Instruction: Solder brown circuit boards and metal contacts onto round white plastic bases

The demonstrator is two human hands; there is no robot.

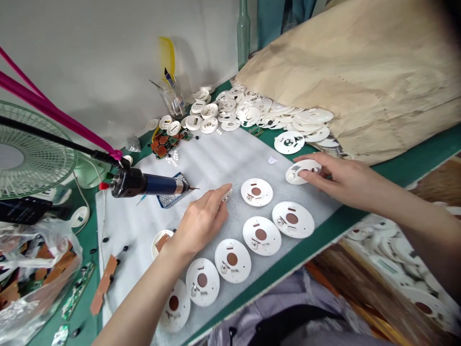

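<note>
Thumb and fingers of my right hand [331, 175] pinch a white plastic disc [297, 169] by its edge, held just above the foam sheet. Between the fingertips of my left hand [207, 216] is a small white piece [226, 194], too little of it showing to name. Several white discs with brown round centres lie in a curved row near me, among them one disc [257, 192] between my hands and another disc [293, 219] below my right hand. My left forearm partly covers a white round part with a brown board [162, 241].
An electric screwdriver [154, 185] hangs from pink cords over a tray of screws [169, 199]. White discs pile up by a large paper sack [360, 72]. Circuit boards [163, 144] lie at the back; a fan [21, 149] and a plastic bag of boards [39, 269] stand left.
</note>
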